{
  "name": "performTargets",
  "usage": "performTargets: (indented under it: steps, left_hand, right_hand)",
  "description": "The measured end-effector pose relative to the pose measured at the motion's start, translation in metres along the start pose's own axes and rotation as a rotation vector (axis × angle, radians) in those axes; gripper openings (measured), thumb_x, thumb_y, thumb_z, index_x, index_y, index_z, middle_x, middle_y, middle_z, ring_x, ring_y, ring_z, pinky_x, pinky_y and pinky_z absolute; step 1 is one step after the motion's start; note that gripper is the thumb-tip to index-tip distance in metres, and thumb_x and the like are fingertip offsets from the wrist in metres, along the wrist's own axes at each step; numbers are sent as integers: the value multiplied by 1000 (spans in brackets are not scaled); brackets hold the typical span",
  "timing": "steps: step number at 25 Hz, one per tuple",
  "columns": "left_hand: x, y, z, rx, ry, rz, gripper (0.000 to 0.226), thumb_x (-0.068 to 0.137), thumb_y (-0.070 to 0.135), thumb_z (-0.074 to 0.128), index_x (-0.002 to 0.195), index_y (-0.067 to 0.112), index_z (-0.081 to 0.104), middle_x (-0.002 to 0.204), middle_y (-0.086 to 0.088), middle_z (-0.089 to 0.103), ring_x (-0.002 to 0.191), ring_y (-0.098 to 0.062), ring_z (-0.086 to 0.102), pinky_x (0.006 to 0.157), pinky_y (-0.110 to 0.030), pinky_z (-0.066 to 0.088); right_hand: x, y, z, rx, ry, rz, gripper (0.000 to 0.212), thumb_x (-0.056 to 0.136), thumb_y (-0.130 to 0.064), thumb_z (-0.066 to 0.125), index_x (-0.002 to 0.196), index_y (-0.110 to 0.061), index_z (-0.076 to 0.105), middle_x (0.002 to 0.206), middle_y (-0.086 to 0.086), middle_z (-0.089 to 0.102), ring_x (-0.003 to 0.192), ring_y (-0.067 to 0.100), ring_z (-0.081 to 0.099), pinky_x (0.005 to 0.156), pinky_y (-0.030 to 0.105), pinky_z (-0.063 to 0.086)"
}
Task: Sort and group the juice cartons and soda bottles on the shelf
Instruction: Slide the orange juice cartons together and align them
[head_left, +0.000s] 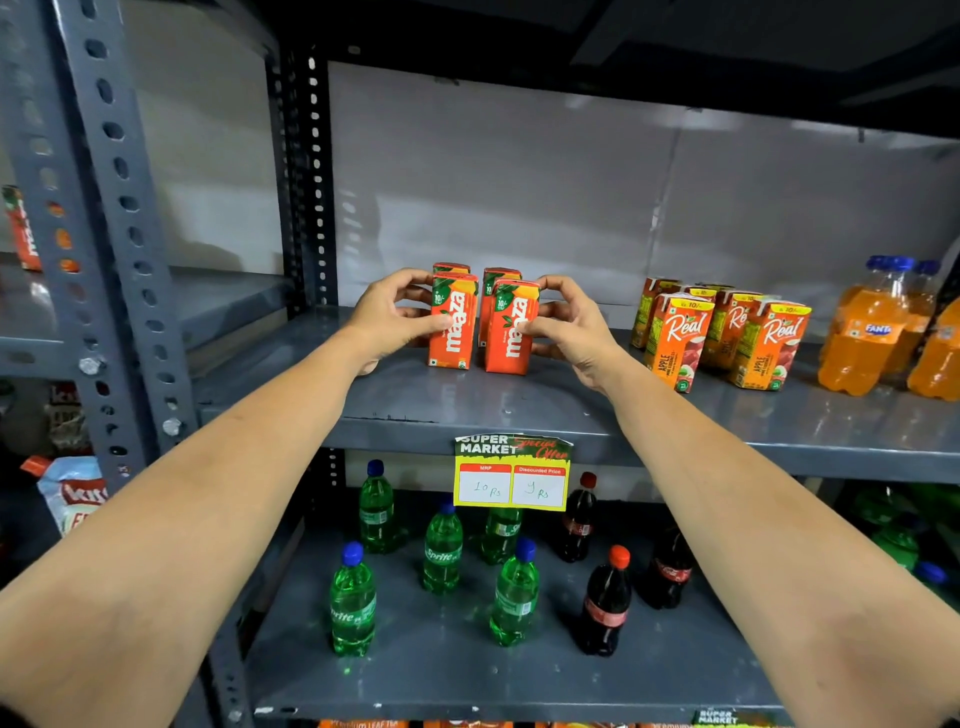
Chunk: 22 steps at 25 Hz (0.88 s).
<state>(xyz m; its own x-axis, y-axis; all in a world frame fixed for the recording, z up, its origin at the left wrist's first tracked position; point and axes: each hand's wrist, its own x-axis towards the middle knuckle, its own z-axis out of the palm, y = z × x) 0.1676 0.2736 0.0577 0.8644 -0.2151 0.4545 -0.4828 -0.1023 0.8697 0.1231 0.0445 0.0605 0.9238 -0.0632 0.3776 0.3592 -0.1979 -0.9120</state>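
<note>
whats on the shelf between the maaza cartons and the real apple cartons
Only the right hand, gripping the Maaza cartons; past it, bare shelf up to the Real cartons, in the head view.

I see a grey slotted-angle metal shelf unit with an upper shelf board (519, 410) carrying four upright orange Maaza juice cartons (453, 322), then a cluster of orange Real apple juice cartons (678, 340) to their right, and orange plastic Fanta bottles (865, 332) at the far right. The lower shelf board (467, 670) holds standing green Sprite bottles (353, 603) and dark cola bottles (605, 603), loosely spaced.
</note>
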Motion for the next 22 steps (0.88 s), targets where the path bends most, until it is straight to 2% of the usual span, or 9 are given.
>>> performTargets:
  steps: [7, 13, 22]
  left_hand:
    - [-2, -1, 1, 5, 12, 17, 57, 74, 9, 76, 125, 14, 51, 112, -3, 59, 107, -23, 60, 81, -44, 56]
    - [-3, 2, 2, 16, 8, 7, 57, 74, 8, 76, 124, 14, 50, 106, 3, 58, 103, -20, 60, 70, -32, 56]
    - [-4, 0, 2, 18, 25, 13, 49, 73, 10, 78, 113, 19, 52, 102, 3, 59, 106, -23, 59, 81, -44, 55]
  right_hand:
    - [0, -1, 0, -17, -11, -14, 38, 86, -9, 65, 114, -25, 46, 118, 12, 56, 116, 26, 55, 77, 36, 58]
    - [-3, -1, 2, -52, 0, -19, 40, 85, -9, 66, 115, -25, 44, 116, 11, 56, 113, 25, 56, 78, 35, 57]
    - [-6, -3, 4, -98, 19, -25, 42, 86, -10, 65, 117, -27, 42, 118, 11, 56, 114, 25, 56, 80, 36, 57]
